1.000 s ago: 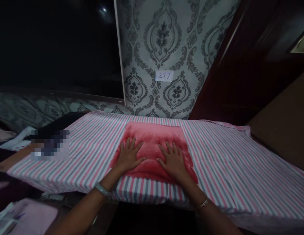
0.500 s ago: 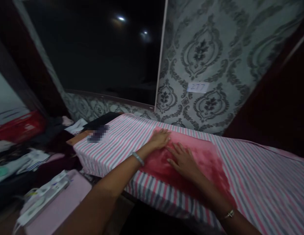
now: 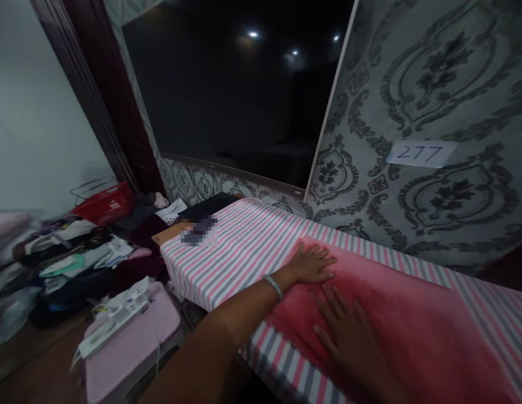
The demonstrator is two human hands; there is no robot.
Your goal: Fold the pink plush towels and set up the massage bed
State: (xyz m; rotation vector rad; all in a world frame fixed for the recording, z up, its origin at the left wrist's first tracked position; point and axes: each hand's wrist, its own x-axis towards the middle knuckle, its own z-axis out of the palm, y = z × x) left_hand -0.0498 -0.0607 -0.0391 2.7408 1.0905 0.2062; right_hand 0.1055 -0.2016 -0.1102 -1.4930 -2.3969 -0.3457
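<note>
A red cloth [image 3: 412, 320] lies flat on a board covered with a pink, grey and white striped sheet [image 3: 244, 247]. My left hand [image 3: 309, 264] rests palm down on the cloth's far left corner, fingers stretched out. My right hand [image 3: 349, 331] lies flat on the cloth nearer to me, fingers spread. Neither hand holds anything. A bangle [image 3: 273, 286] sits on my left wrist.
A white iron [image 3: 113, 320] stands on a pink padded stool [image 3: 130, 342] at the lower left. Piled clothes [image 3: 71, 264] and a red basket [image 3: 103, 205] fill the left floor. A dark screen [image 3: 244, 95] and patterned wall with a "277" label [image 3: 421, 153] rise behind the board.
The view has swung to the left, bringing the iron, clothes and basket into sight. My left hand has slid to the cloth's far left corner; my right hand stays flat on it.
</note>
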